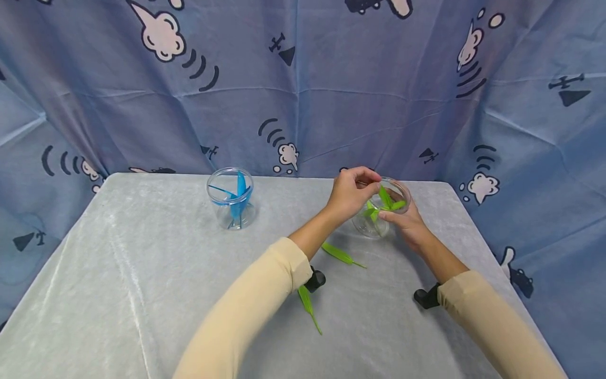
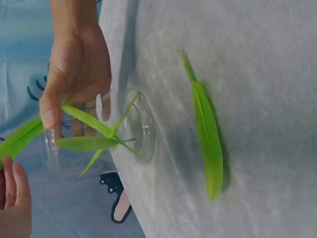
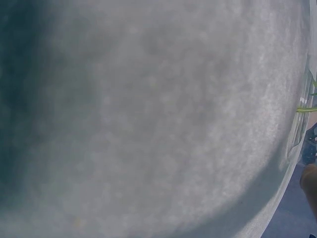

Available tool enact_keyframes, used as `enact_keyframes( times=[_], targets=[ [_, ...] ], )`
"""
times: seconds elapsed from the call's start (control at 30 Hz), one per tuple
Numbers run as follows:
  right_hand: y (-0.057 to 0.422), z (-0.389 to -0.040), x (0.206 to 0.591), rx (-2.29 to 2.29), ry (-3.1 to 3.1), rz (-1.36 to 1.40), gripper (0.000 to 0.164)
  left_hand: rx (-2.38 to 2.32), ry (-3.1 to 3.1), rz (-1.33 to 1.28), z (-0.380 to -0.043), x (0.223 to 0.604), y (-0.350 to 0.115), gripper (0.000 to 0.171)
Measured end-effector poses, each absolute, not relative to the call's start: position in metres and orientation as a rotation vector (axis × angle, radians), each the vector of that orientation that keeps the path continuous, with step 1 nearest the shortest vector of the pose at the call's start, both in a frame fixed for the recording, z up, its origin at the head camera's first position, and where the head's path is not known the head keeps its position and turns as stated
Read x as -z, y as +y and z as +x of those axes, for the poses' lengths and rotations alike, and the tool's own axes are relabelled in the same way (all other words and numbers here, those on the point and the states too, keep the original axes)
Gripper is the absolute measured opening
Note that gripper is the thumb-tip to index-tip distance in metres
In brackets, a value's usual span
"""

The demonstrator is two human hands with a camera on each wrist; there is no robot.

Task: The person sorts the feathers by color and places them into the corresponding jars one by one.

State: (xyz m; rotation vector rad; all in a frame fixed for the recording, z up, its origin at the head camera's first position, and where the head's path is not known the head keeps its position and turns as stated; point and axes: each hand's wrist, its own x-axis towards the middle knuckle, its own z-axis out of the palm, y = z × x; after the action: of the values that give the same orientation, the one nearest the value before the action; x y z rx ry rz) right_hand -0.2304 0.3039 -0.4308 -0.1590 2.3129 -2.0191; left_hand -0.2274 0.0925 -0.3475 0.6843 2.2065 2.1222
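Observation:
My left hand is at the mouth of a clear glass jar, pinching a green feather whose stem end points into the jar. My right hand grips the jar from the right side, thumb near the rim, and the jar tilts. Several green feathers stand crossed inside, their stems toward the bottom. One loose green feather lies on the table just in front of the jar, and another green feather lies nearer, partly hidden by my left sleeve. The right wrist view mostly shows blurred tablecloth.
A second glass jar stands at the back left of the table, with blue feathers in it. A pale grey cloth covers the table. Directly behind the table's far edge hangs a blue patterned curtain.

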Motion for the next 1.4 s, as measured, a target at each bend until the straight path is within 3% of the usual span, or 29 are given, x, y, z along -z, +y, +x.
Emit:
enact_keyframes(
  times=[0.5,0.9,1.4],
  targets=[
    [0.304,-0.230,0.431,2.046,2.298,-0.210,0.087,-1.944,2.263,0.719,-0.227,0.356,0.101,0.009],
    [0.303,-0.230,0.433,2.088,2.275,-0.220,0.087,-1.917,2.157,0.774,-0.226,0.361,0.095,0.019],
    [0.302,-0.229,0.433,2.135,2.269,-0.192,0.084,-1.544,2.231,0.919,-0.228,0.372,0.029,0.019]
  ],
)
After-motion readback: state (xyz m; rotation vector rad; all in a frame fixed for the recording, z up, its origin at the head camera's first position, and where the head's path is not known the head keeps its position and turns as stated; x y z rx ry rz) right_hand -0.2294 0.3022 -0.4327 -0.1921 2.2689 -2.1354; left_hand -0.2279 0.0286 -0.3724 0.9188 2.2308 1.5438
